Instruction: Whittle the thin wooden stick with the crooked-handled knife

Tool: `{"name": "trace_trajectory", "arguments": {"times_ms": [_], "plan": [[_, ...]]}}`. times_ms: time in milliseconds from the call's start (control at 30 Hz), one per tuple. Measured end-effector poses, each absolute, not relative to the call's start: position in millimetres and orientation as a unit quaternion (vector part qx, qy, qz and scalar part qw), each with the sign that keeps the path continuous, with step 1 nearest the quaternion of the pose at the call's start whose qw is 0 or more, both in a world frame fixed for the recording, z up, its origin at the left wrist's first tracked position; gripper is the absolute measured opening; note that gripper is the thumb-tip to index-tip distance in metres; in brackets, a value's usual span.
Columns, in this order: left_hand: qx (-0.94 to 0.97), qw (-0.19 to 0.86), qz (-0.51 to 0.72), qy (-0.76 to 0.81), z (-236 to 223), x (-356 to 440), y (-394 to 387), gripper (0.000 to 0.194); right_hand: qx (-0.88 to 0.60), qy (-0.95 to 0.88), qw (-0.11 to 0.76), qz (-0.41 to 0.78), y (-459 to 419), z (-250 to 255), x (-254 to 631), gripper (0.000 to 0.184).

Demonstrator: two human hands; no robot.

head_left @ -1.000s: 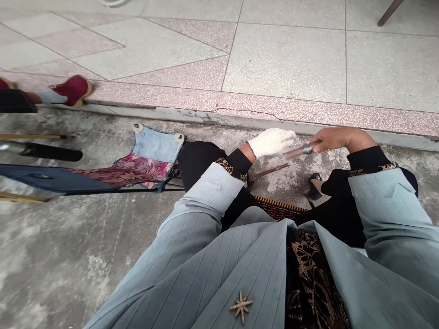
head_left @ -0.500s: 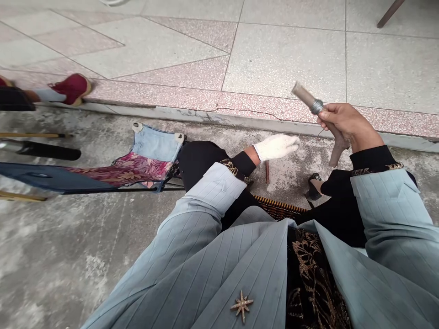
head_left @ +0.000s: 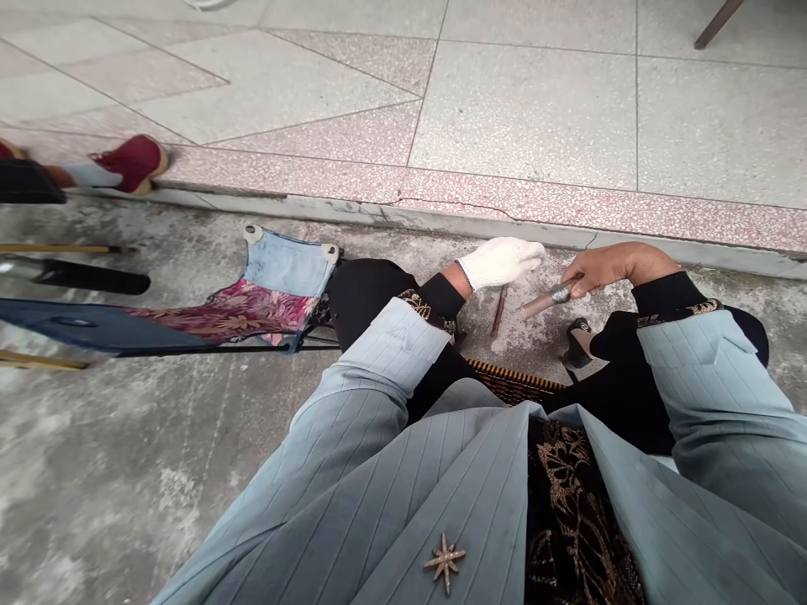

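Observation:
My left hand point(head_left: 501, 261) wears a white glove and is closed low over the concrete floor point(head_left: 126, 454), pinching something too small to make out. My bare right hand point(head_left: 602, 267) is closed round a short brown stick-like tool point(head_left: 547, 299) with a metal band, held low and pointing left toward the glove. A thin rusty rod point(head_left: 498, 311) lies on the floor just below the gloved hand. Both arms are in pale blue striped sleeves with black cuffs.
A folding stool with a denim and floral cloth seat point(head_left: 265, 294) stands at left. A black heeled shoe point(head_left: 577, 343) rests under my right wrist. A raised tiled step point(head_left: 391, 181) runs across ahead. Another person's red shoe point(head_left: 129, 162) shows far left.
My right hand had swung the tool up high half a second ago and has brought it back down beside the glove. The rusty rod has turned on the floor.

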State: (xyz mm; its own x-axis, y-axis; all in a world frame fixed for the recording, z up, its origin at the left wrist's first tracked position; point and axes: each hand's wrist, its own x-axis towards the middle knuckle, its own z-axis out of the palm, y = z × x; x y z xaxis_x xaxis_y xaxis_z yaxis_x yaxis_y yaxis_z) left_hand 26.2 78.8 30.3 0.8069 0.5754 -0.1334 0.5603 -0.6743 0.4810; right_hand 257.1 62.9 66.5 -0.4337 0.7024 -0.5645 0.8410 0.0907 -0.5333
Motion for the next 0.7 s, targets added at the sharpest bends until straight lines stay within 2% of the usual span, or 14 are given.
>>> {"name": "trace_trajectory", "arguments": {"times_ms": [100,133,267,333,400,467,600,700], "plan": [[0.889,0.304,0.055,0.338,30.9,24.7,81.5,0.033,0.489,0.726,0.078,-0.477,60.8,75.9,261.5,0.029],[0.879,0.317,0.066,0.350,30.6,24.7,82.0,0.034,0.483,0.719,0.042,-0.499,61.1,80.4,263.8,0.031],[0.862,0.349,0.085,0.357,26.4,27.0,81.7,0.035,0.510,0.609,-0.238,-0.559,63.7,92.8,269.0,0.032],[0.867,0.353,0.073,0.343,23.9,28.7,80.6,0.032,0.544,0.552,-0.305,-0.554,65.0,91.1,267.1,0.030],[0.875,0.351,0.049,0.330,22.2,30.5,78.6,0.031,0.577,0.519,-0.319,-0.544,66.8,85.1,263.6,0.030],[0.886,0.345,0.029,0.310,21.6,31.9,76.0,0.031,0.627,0.532,-0.277,-0.496,69.2,77.8,259.6,0.030],[0.910,0.294,-0.001,0.293,20.7,33.2,72.0,0.035,0.689,0.656,-0.035,-0.305,73.7,67.1,251.7,0.029],[0.919,0.246,-0.027,0.306,19.1,32.0,71.6,0.037,0.620,0.714,0.111,-0.304,73.8,61.7,247.9,0.027]]}}
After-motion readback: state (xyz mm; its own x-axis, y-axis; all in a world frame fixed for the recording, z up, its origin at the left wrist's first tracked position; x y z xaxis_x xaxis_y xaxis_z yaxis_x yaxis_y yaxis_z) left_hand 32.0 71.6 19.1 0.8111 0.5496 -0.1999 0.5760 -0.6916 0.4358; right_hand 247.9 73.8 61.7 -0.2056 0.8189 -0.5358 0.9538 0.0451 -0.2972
